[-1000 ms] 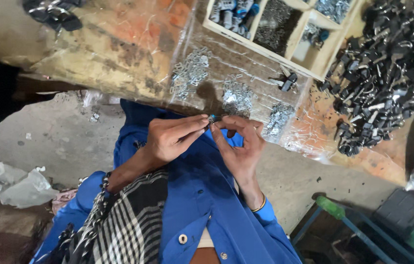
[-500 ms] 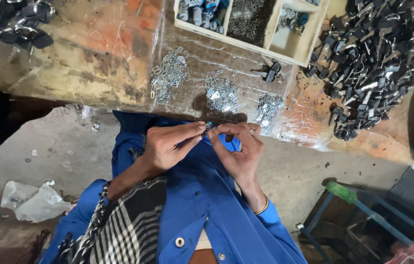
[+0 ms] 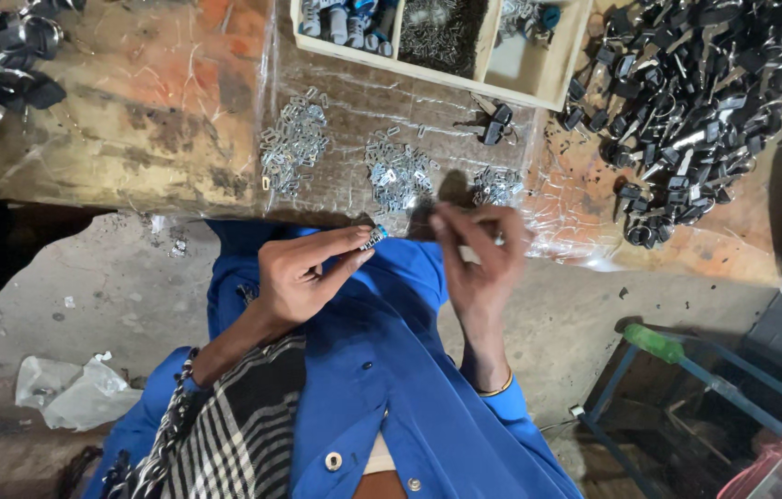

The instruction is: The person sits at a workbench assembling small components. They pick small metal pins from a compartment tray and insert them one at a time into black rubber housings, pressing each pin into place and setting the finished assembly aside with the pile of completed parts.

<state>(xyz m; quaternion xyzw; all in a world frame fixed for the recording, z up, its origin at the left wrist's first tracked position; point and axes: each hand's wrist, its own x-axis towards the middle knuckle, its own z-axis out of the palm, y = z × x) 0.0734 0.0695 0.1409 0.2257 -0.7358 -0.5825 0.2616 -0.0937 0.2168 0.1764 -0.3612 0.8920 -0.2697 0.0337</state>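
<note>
— While the left hand (image 3: 303,277) keeps its thumb and fingertips pinched on a small metal piece (image 3: 374,238) just under the edge of the bench (image 3: 132,139), what is different from half a second ago?

— The right hand (image 3: 483,263) has lifted up and away a little. Earlier both hands met over the same small part, close to the blue jacket (image 3: 382,370); now there is a gap between them, and the right one is blurred with movement.

— Does the right hand hold anything?

— Its fingers are curled, and something dark shows at the fingertips, but I cannot tell whether it is gripped or only shadow.

— So where does the work stand?

— My judgement: the two parts were being fitted together, and now the piece rests with the left hand alone, held near the plastic-covered bench edge. The right seems to be between grips.

— What lies within reach?

— Three small heaps of silvery clips (image 3: 294,143) on the plastic sheet, a wooden tray (image 3: 493,81) with compartments beyond them, and a big pile of dark metal parts (image 3: 696,92) to the right.
</note>
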